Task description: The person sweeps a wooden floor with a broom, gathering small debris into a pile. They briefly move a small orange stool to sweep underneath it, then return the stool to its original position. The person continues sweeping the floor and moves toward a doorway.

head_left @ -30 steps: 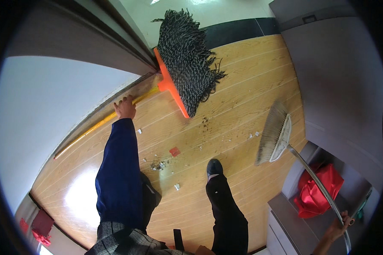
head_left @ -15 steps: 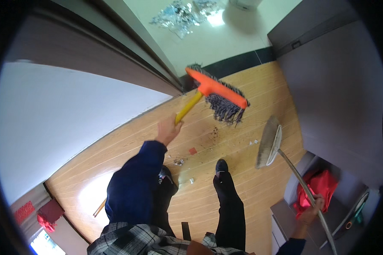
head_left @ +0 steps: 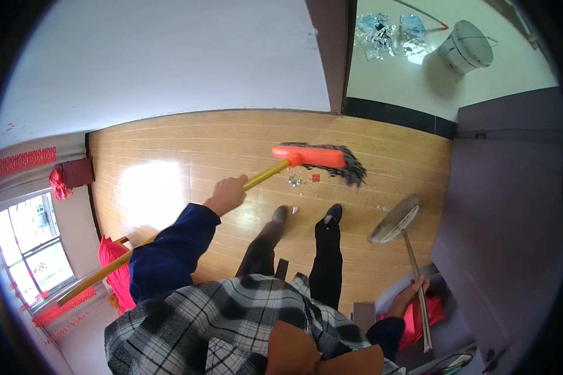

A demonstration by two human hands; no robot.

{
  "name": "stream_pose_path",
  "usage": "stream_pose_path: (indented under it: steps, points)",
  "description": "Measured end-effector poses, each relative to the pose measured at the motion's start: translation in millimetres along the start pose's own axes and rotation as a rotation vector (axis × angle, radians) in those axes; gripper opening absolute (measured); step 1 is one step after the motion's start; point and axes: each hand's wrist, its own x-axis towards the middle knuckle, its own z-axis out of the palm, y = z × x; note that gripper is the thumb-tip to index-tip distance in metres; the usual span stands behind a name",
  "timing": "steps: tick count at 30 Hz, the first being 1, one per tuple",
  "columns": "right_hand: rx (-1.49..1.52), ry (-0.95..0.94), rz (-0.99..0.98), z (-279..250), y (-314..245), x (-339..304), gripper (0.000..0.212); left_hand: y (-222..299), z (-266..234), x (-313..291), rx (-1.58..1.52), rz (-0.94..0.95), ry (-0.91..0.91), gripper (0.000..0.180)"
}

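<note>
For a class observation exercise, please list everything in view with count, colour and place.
mop: one, orange head, yellow handle, dark strands, centre
broom: one, pale bristles, metallic handle, right
bucket: one, white, upper right
shiny sheets: two or more, silver, left of bucket
scrap: one, red, below mop head
debris: several bits, mostly whitish, on wooden floor
cloth-like things: at least three, red, left and lower right
box: one, dark red, left
window: one, bright, left
panel: one, grey-brown, right
checked garment: one, black and white, bottom
trousers: one pair, black, lower centre
shoes: two, dark, centre
left hand: one, blue sleeve, around mop handle
right hand: one, blue sleeve, around broom handle
</note>
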Motion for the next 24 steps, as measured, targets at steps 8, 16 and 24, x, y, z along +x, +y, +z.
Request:
stream_pose_path:
  steps: [8,16,24]
  points:
    - [-0.146,-0.062,-0.093,22,-13,-16,0.025,-123,11,-21,0.425,-0.101,-0.262,0.015]
    - [-0.203,-0.069,-0.197,44,-24,-53,0.021,-272,-27,14,1.053,-0.137,0.128,0.015]
    - [-0.080,-0.045,-0.321,30,-66,-87,0.021,-257,-112,52,1.012,-0.035,0.185,0.015]
